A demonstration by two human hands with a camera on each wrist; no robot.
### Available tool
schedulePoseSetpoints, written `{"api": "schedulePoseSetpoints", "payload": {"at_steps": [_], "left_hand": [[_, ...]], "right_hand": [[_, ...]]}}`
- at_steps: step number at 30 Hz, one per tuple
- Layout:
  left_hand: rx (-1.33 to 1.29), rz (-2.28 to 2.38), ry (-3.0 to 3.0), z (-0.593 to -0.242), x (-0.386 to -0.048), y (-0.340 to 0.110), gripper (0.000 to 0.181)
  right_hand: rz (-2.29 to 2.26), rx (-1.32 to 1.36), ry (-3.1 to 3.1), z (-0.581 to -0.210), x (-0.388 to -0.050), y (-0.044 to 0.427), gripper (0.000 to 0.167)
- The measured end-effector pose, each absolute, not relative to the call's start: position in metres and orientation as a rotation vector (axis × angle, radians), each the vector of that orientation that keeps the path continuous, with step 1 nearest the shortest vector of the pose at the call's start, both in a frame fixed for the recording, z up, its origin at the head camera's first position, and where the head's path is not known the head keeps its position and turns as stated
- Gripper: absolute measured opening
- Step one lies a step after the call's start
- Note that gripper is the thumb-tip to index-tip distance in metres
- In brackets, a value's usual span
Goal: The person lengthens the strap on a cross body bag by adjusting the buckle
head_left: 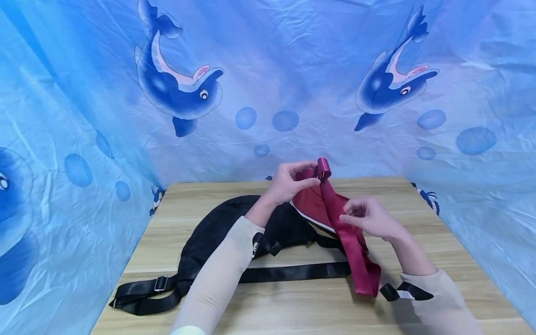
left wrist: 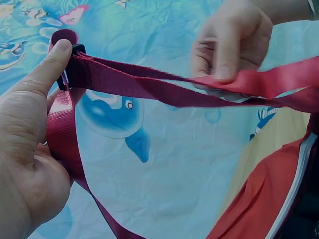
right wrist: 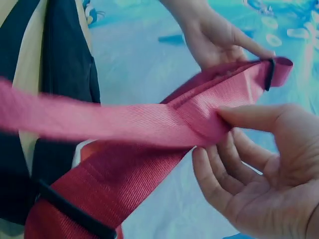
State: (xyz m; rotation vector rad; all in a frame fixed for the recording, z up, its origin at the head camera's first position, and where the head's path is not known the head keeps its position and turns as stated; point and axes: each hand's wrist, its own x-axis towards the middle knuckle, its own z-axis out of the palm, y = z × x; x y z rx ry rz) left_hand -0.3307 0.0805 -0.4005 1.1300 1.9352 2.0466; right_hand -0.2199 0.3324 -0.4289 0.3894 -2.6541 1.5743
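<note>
A dark red webbing strap (head_left: 353,251) belongs to a red bag (head_left: 311,205) with a pale zip edge. My left hand (head_left: 289,184) pinches the strap at a black slide buckle (left wrist: 76,56), where the webbing forms a small loop above the fingers. Farther down, my right hand (head_left: 370,218) pinches the strap between thumb and fingers; in the right wrist view the layers of webbing cross beside the thumb. The strap's lower fold hangs near the front of the red bag.
Left of the red bag lies a black waist bag (head_left: 222,223) on the wooden table (head_left: 284,307). Its black strap (head_left: 297,273) runs across towards the red webbing. Blue sheeting (head_left: 259,60) printed with dolphins surrounds the table on the back and sides.
</note>
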Motion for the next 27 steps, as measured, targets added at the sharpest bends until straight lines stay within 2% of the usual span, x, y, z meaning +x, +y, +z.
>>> {"api": "schedulePoseSetpoints", "payload": {"at_steps": [7,13,17,24,27], "left_hand": [[1.167,2.006,1.921,-0.398,-0.332,0.08,0.038],[1.123,2.043,1.925,-0.398,-0.333,0.073,0.036],[1.13,2.056,1.92,-0.396,-0.332,0.07,0.035],[1.226,2.018,1.888,-0.394,-0.329,0.073,0.035],[1.242,2.047,1.86,-0.392,-0.329,0.073,0.035]], "right_hand": [[1.708,0.42,-2.623,-0.418,-0.228,0.332,0.028],[1.514,0.526,-2.798,-0.418,-0.221,0.349,0.009],[1.388,0.568,-2.829,-0.418,-0.22,0.355,0.006],[1.733,0.743,-2.639,-0.414,-0.231,0.323,0.059],[1.865,0.857,-2.631,-0.415,-0.231,0.314,0.053]]}}
